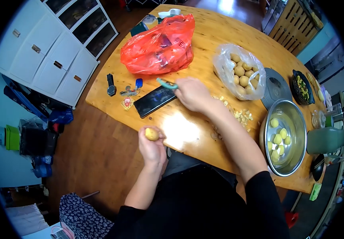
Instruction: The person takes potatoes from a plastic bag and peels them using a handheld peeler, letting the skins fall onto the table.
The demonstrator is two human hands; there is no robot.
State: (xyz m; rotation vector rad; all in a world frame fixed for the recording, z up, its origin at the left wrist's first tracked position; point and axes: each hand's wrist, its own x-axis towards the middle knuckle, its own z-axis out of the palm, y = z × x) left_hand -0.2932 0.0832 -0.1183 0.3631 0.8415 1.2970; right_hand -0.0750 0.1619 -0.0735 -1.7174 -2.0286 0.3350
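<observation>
My left hand point(152, 149) is closed around a small unpeeled potato point(152, 134) just off the table's front edge. My right hand point(193, 95) grips a teal-handled tool, which looks like a peeler point(166, 83), above the corner of a black smartphone point(154, 100). Beyond that wrist, a clear plastic bag point(223, 71) holds several unpeeled potatoes point(239, 71). Peelings point(241, 116) lie scattered on the wood under my right forearm. To the right, a steel basin point(264, 137) contains several peeled potatoes point(277, 138) in what looks like water.
A red plastic bag point(158, 49) stands at the back of the wooden table point(209, 30). A watch point(111, 85), keys point(130, 91) and a small packet point(127, 103) lie left of the phone. A grey round lid point(275, 89), a dish of food point(302, 88) and a green jug point(326, 140) surround the basin.
</observation>
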